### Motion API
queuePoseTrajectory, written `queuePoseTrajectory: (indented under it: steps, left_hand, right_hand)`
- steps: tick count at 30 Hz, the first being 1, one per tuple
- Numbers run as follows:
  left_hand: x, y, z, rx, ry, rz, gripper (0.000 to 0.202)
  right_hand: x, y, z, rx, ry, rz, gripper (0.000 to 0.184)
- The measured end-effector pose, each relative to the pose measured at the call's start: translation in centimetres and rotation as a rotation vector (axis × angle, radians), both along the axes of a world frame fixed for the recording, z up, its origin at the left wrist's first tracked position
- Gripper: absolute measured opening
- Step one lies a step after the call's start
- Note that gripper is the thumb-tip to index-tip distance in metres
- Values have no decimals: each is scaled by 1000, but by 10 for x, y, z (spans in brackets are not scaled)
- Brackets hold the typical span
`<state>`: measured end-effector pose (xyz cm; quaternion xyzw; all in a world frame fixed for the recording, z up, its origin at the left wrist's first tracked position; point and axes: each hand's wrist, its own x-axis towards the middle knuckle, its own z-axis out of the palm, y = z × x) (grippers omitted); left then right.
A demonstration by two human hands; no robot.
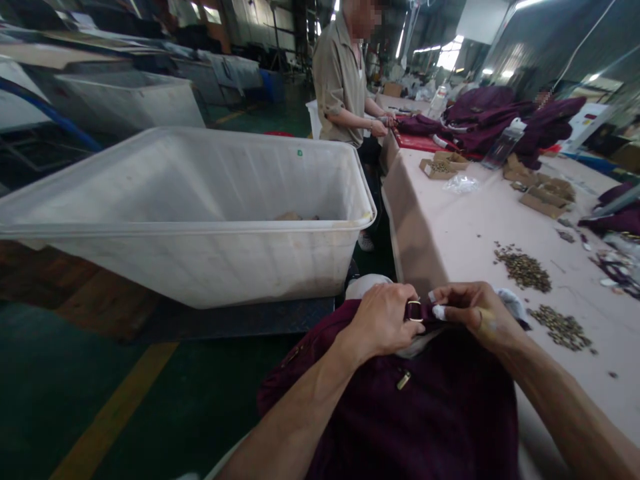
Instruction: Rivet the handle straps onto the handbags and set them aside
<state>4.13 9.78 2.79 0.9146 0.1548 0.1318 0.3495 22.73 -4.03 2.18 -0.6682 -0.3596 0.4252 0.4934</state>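
A dark maroon fabric bag (pixel 425 420) lies across my lap, a small gold-coloured zip pull (pixel 404 381) on its front. My left hand (pixel 380 321) is closed on the bag's strap, the fingers beside a gold-rimmed buckle (pixel 414 311). Just to the right, my right hand (pixel 477 312) pinches the same strap (pixel 427 311) between thumb and forefinger. White tape or covers wrap those fingertips. Whether a small part sits inside the pinch cannot be made out. Pale cloth shows beneath the strap, between the hands.
On my left stands a big white plastic bin (pixel 260 260) on a dark base. The cloth-covered table (pixel 465 220) to the right bears small metal pieces in two piles (pixel 525 268), cardboard boxes (pixel 545 200), a clear bottle (pixel 503 143) and maroon bags (pixel 480 113). A co-worker (pixel 343 80) stands at its far end.
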Motion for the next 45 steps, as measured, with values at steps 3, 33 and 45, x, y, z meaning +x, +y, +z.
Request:
queuePoseTrajectory:
  steps: [3, 33, 45]
  left_hand:
    - [24, 3, 2, 102, 57, -50, 29]
    - [98, 14, -47, -187, -65, -153, 26]
    - [91, 18, -49, -253, -124, -105, 27]
  right_hand:
    - [29, -1, -3, -14, -85, -68, 37]
    - [92, 66, -1, -1, -1297, -152, 66]
    - [105, 77, -50, -280, -1223, -153, 74]
